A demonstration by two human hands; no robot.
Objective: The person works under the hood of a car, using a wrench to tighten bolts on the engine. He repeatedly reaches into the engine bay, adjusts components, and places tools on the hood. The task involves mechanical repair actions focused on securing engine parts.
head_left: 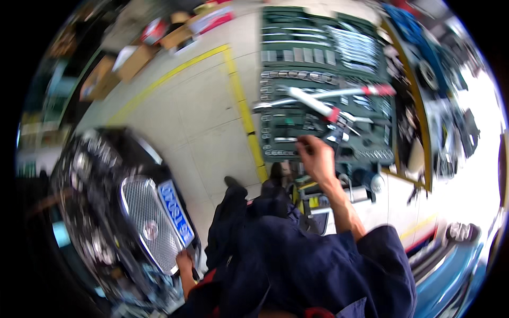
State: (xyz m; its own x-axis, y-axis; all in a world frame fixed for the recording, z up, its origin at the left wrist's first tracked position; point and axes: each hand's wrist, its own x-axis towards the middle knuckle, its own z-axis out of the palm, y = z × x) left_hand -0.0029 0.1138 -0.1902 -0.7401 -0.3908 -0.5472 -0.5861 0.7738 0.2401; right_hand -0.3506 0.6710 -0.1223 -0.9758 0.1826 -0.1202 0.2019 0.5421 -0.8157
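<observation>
My right hand [318,161] is over the near edge of a green tool tray [344,142], its fingers curled in. What they hold, if anything, is blurred. Just left of the fingertips a short silver piece [286,140] lies in the tray. Beyond the hand, a long bar with a red grip [339,94] lies across the tray, and a white-and-red tool [313,103] crosses it. My left hand [184,262] hangs low at the corner of a black car front's grille [154,225]. Its fingers are too small and smeared to read, and contact is unclear.
A blue number plate [176,213] is on the car front at left. Cardboard boxes [137,62] stand at the far left, past a yellow floor line [236,93]. A yellow-framed rack [421,122] borders the tray's right. A blue car body [450,281] is at lower right.
</observation>
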